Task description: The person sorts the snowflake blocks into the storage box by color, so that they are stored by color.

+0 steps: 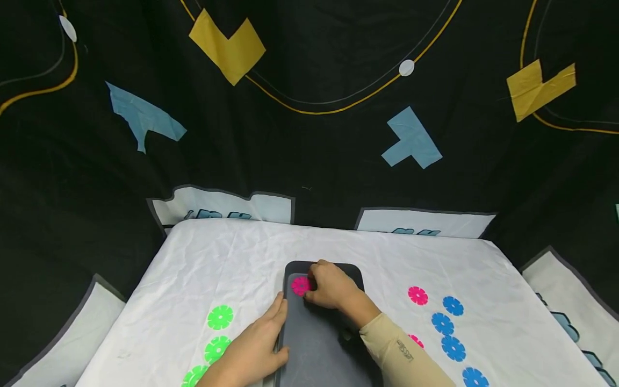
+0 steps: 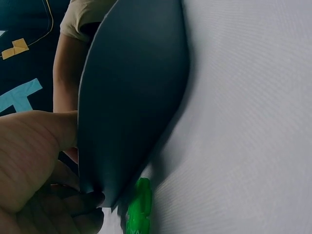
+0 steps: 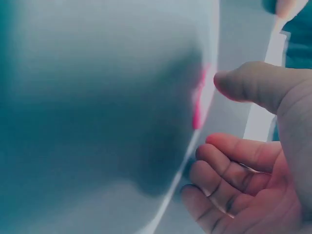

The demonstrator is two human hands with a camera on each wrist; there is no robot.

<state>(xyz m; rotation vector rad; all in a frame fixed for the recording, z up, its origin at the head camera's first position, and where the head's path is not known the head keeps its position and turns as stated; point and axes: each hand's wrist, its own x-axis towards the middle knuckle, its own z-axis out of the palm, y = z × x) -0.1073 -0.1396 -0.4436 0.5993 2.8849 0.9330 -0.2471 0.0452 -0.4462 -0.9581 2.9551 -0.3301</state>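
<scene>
A dark grey tray (image 1: 319, 349) lies on the white cloth. A pink notched disc (image 1: 301, 286) is at its far left corner. Right beside the disc is my right hand (image 1: 333, 285), reaching over the tray. In the right wrist view the thumb and bent fingers of that hand (image 3: 248, 170) stand apart, with the pink disc (image 3: 199, 100) just beyond the gap. My left hand (image 1: 258, 344) lies along the tray's left side with fingers extended. In the left wrist view its thumb (image 2: 63, 129) meets the tray's rim. A green disc (image 2: 140, 207) shows beneath.
Several green discs (image 1: 220, 317) lie to the left of the tray. On the right are pink discs (image 1: 418, 295) and several blue discs (image 1: 453, 348). A black curtain (image 1: 319, 161) with tape pieces hangs behind the white-covered table (image 1: 242, 258).
</scene>
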